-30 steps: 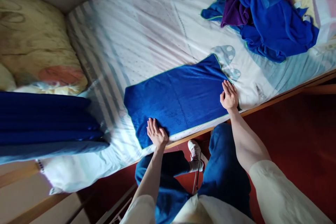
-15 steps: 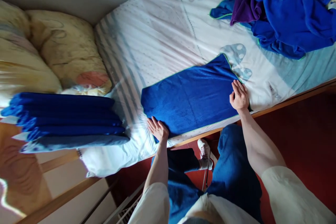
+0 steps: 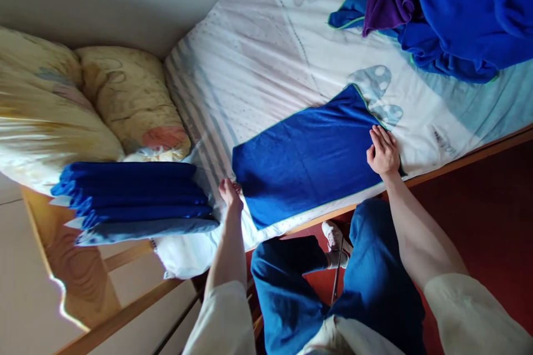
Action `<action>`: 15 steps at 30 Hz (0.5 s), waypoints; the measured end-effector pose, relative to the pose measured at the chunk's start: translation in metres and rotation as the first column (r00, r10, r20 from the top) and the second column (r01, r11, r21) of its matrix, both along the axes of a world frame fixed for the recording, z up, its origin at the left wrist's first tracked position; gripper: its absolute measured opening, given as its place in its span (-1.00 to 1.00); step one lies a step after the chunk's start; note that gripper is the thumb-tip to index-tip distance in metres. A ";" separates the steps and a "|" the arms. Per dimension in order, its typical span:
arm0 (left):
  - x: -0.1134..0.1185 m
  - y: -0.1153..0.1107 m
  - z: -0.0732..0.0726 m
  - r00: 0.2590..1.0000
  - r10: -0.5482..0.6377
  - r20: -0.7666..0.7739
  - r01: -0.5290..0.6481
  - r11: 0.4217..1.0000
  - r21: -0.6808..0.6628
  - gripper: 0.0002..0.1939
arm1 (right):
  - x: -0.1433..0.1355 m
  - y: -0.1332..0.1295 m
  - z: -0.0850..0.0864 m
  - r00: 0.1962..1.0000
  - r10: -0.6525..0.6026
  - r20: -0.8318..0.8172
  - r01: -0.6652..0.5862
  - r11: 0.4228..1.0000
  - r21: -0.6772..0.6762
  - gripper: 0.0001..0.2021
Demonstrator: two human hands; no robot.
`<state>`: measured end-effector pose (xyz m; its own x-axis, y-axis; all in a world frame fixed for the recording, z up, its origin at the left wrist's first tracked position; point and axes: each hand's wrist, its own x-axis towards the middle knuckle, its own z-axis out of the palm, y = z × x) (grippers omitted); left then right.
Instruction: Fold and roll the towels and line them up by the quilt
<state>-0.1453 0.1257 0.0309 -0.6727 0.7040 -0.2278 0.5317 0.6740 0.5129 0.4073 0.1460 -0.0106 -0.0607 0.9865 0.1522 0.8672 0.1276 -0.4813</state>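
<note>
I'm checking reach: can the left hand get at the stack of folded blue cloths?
Probably yes: the left hand is close to the stack of folded blue cloths, with nothing visible blocking the way.

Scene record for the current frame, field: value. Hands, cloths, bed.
surface: bed with a patterned sheet
main cloth: blue cloth, spread near the bed's front edge
left hand: fingers curled at the cloth's left edge; grip unclear
right hand: laid on the cloth's right end
left side: folded blue stack in front of pillows
upper right: crumpled heap, blue and purple
</note>
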 end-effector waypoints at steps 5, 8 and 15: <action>-0.013 0.062 0.020 0.975 0.061 0.216 -0.033 0.991 -0.131 -0.49 | -0.001 0.000 0.002 1.000 -0.018 -0.005 0.018 1.000 -0.011 -0.35; -0.007 0.085 0.022 0.988 0.033 0.152 -0.023 0.997 -0.069 -0.44 | -0.001 0.000 0.001 1.000 -0.025 -0.012 0.024 0.999 -0.026 -0.34; -0.021 0.094 0.029 0.982 -0.167 -0.093 0.165 0.986 -0.030 -0.40 | 0.000 -0.001 0.000 1.000 -0.017 0.003 0.017 0.999 -0.031 -0.32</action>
